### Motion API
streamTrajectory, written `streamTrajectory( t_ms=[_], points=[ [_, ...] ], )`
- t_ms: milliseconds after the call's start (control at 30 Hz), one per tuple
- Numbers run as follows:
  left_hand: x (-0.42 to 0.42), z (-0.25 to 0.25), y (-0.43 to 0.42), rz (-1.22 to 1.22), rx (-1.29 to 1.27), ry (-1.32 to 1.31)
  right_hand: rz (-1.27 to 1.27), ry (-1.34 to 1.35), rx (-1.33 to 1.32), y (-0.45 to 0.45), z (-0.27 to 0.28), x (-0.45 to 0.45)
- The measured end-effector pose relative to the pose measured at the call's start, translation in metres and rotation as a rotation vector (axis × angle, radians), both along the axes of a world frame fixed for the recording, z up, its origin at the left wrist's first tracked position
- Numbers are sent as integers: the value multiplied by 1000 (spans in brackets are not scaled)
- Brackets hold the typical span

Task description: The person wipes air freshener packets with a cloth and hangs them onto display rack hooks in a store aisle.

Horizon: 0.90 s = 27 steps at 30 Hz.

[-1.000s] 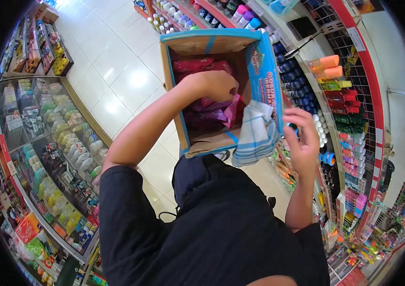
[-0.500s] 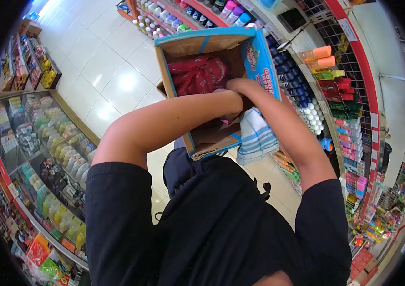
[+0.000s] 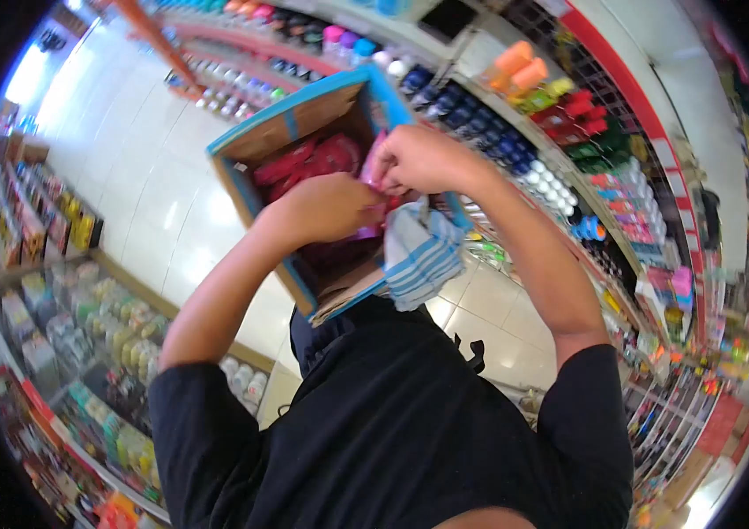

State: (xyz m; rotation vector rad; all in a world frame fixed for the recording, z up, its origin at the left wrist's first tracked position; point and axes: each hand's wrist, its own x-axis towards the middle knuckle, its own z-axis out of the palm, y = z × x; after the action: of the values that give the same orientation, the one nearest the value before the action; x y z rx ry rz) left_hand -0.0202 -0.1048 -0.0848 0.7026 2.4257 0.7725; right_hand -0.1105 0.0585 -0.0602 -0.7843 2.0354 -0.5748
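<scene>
An open cardboard box [image 3: 232, 183] with blue edges sits in front of my body, holding red packets [image 3: 308, 163]. Inside its opening, my left hand [image 3: 330, 207] has its fingers closed on a pink packet [image 3: 375, 163]. At the box's right side my right hand [image 3: 418, 160] pinches the upper part of the same packet. The two hands are close together. A white and blue checked cloth [image 3: 423, 256] hangs over the near right edge of the box, just below my right hand.
Shelves of dark blue bottles [image 3: 471, 115] and orange-capped bottles [image 3: 515, 69] run along the right. A glass display case [image 3: 84, 344] stands at the left. Pale floor tiles [image 3: 141, 185] show beyond the box.
Both hands have come up from deeper in the box with the pink packet between them. My right hand came in from beside the box. The box appears tilted and further left.
</scene>
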Motion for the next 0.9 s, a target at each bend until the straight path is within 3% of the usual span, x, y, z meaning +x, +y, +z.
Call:
streamTrajectory(
  t_ms=[67,133,200,267,333,400,500,567,600,633,667,733,767,800,833,867,900],
  points=[
    [11,26,-9,162,214,191,-7,78,-235,14,34,7],
    [26,63,3,389,345,265,-186,51,-415,22,63,21],
    [41,73,24,517,437,499,-264,95,-569,32,86,35],
    [43,66,47,694,730,622,-297,147,-599,45,116,53],
    [48,92,68,760,642,564,-300,284,-680,59,134,67],
    [49,107,82,677,533,548,-327,212,-764,76,144,77],
    [54,97,109,685,775,195,-243,340,-787,114,152,82],
    [58,84,133,679,789,56,-199,366,-784,144,152,81],
    [57,79,145,675,806,-76,-281,454,-847,164,152,76],
    [57,77,167,740,982,-234,-367,536,-910,186,154,71],
    [59,76,192,810,1153,-403,-412,775,-824,217,159,55],
    [62,69,225,825,1231,-556,-817,853,-821,281,175,20],
    [65,65,235,821,1316,-713,-1004,1057,-550,324,178,-4],
    [66,59,244,843,1302,-710,-995,1220,-498,351,191,-20],
    [67,53,252,805,1347,-779,-924,1427,-105,378,192,-33],
    [70,48,260,767,1392,-851,-1054,1065,265,407,204,-53],
    [73,45,268,767,1421,-868,-948,1009,360,427,201,-65]
  ],
)
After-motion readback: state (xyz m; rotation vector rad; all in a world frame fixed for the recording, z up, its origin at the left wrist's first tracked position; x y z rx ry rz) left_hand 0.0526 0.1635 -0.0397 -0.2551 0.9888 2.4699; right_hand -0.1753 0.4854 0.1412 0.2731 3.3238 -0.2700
